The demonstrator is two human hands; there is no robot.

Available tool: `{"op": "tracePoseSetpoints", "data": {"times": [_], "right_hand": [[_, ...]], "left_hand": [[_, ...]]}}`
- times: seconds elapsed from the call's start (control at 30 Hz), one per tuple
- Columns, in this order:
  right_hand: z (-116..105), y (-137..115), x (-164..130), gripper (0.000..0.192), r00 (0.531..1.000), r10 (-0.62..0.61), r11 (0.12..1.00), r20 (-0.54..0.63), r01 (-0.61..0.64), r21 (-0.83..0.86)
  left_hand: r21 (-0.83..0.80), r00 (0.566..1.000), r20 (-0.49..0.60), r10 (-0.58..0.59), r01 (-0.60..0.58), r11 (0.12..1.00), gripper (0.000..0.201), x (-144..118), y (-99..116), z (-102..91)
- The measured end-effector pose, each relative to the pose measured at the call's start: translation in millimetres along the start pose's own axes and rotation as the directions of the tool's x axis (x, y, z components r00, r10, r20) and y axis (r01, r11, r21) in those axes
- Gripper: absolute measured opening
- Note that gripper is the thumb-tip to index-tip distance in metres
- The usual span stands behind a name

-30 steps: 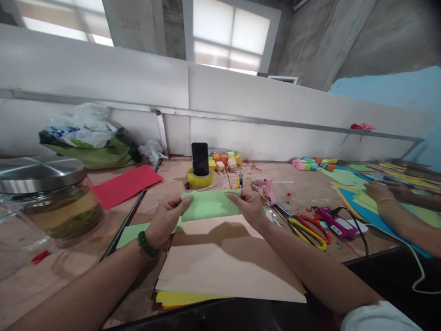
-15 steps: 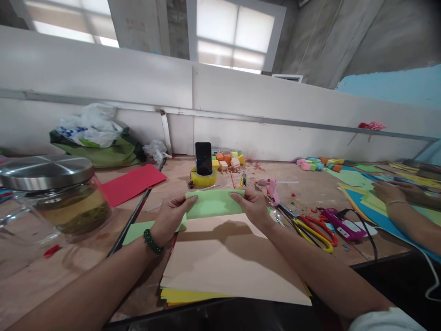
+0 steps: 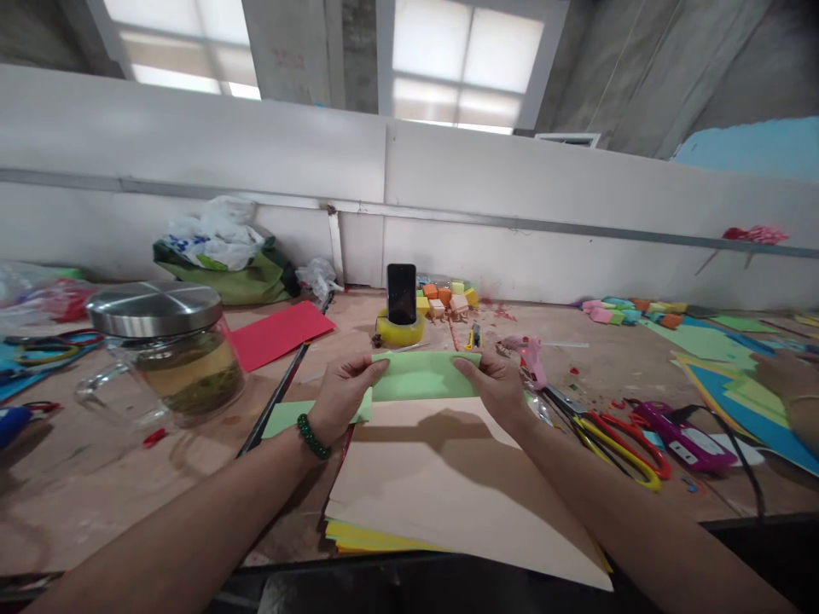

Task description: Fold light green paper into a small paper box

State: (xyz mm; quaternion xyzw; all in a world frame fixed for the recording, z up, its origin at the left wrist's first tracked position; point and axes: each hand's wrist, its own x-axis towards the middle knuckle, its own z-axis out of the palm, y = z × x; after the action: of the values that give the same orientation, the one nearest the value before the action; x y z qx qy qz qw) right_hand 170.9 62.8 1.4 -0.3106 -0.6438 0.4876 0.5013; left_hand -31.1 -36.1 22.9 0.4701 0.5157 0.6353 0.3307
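Note:
Between my two hands a piece of light green paper (image 3: pixel 422 376) is held up by its left and right ends. My left hand (image 3: pixel 349 390) pinches the left end, thumb on the near face, and a dark green bead bracelet circles that wrist. At the right end, my right hand (image 3: pixel 502 385) pinches in the same way. Below lies a stack of coloured paper with a pale peach sheet (image 3: pixel 448 486) on top; yellow edges show beneath. Another light green piece (image 3: pixel 291 418) lies on the table by my left wrist.
Left stands a glass mug (image 3: pixel 185 367) with a steel lid, near a red sheet (image 3: pixel 281 334). A phone (image 3: pixel 402 293) rests upright in a yellow tape roll. To the right lie scissors (image 3: pixel 624 443), a pink glue gun (image 3: pixel 531 362) and a purple device (image 3: pixel 688 439). Another person's hand (image 3: pixel 784 375) is at far right.
The camera view has turned slightly left, so everything appears shifted right. My hands still grip the green paper at both ends, in nearly the same pose.

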Motion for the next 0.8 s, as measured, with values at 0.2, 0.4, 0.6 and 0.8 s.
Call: {"op": "tracePoseSetpoints", "data": {"times": [0.2, 0.4, 0.6, 0.8], "right_hand": [[0.7, -1.5, -0.1, 0.041, 1.000, -0.007, 1.000, 0.019, 0.007, 0.001], [2.1, -8.1, -0.5, 0.045, 1.000, -0.007, 1.000, -0.005, 0.007, -0.006], [2.5, -9.8, 1.0, 0.045, 0.998, -0.060, 0.998, -0.011, 0.059, -0.032], [1.9, -6.5, 1.5, 0.046, 0.997, -0.071, 0.996, -0.002, 0.071, -0.052]], "left_hand": [[0.039, 1.000, -0.003, -0.013, 0.014, 0.999, 0.038, -0.1, 1.1, -0.5], [0.011, 1.000, -0.002, -0.006, 0.006, 1.000, 0.036, 1.0, -0.6, 0.0], [-0.035, 0.999, 0.012, -0.041, 0.041, 0.999, 0.040, 0.6, 3.3, 0.4], [-0.033, 0.999, 0.021, -0.032, 0.032, 0.999, 0.038, 0.7, -1.7, 0.0]]}}
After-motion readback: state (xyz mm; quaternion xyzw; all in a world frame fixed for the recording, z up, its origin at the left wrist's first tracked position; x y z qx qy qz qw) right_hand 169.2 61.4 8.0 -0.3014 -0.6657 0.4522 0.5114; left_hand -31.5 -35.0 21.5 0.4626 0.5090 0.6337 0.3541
